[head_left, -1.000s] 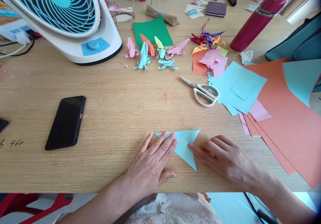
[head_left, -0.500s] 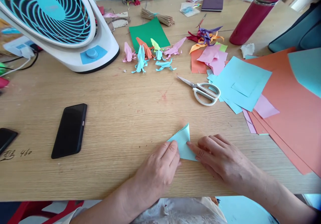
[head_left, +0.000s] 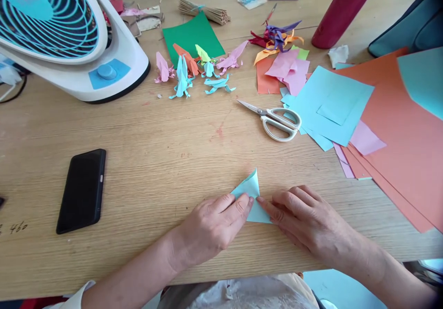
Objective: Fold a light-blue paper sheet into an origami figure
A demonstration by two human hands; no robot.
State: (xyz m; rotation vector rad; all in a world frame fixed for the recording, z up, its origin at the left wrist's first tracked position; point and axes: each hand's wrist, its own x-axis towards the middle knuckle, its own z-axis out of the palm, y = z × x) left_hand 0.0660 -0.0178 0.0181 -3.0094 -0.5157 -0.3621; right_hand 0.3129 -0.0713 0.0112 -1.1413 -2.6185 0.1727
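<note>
A folded piece of light blue paper (head_left: 258,213) lies on the table near its front edge, one pointed corner lifting up at the top. Across its left part rests my left hand (head_left: 216,219), fingers together and their tips pressing the paper down. My right hand (head_left: 301,216) is at the right side, curled, with its index fingertip at the paper's edge and the thumb side against its lower right corner. Part of the paper is hidden under my fingers.
Scissors (head_left: 277,120) lie beyond my hands, beside blue sheets (head_left: 341,101) and large orange sheets (head_left: 411,161). Folded paper figures (head_left: 183,78) stand near a green square (head_left: 211,39). A phone (head_left: 81,191), a fan (head_left: 114,78) and a red bottle (head_left: 342,11) are farther out.
My left fingers have slid right across the paper, toward my right fingertip. The right hand and paper stay nearly in place. The whole view has shifted slightly.
</note>
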